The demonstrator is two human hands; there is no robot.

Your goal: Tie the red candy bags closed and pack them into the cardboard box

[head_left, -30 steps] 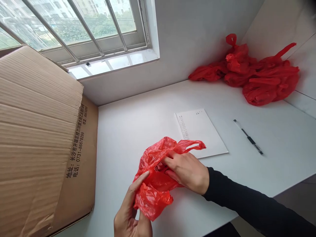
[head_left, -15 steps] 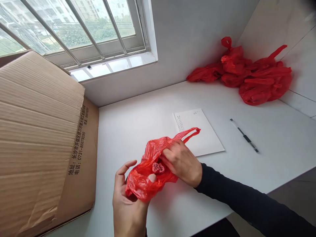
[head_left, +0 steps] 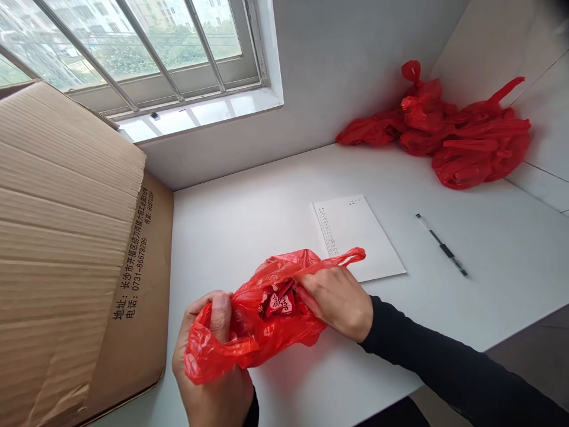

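A thin red plastic bag is stretched between my two hands, its mouth facing up. My left hand is closed on the bag's left edge, thumb pressing the plastic from above. My right hand is closed on the opposite side of the mouth; its fingertips are partly hidden in the plastic. Inside the bag lie several small dark red packets with pink labels and black characters. One bag handle stretches past my right hand, over the edge of a white paper sheet with handwriting.
Right of the paper lies a black and clear pen. Several red plastic bags are heaped in the far right corner against the wall. A large cardboard box stands at the left, below a barred window. The white table's front edge runs at the lower right.
My left hand has moved left and gripped the bag's edge, pulling the mouth wider. More of the packets show inside. My right hand has shifted slightly right and down.
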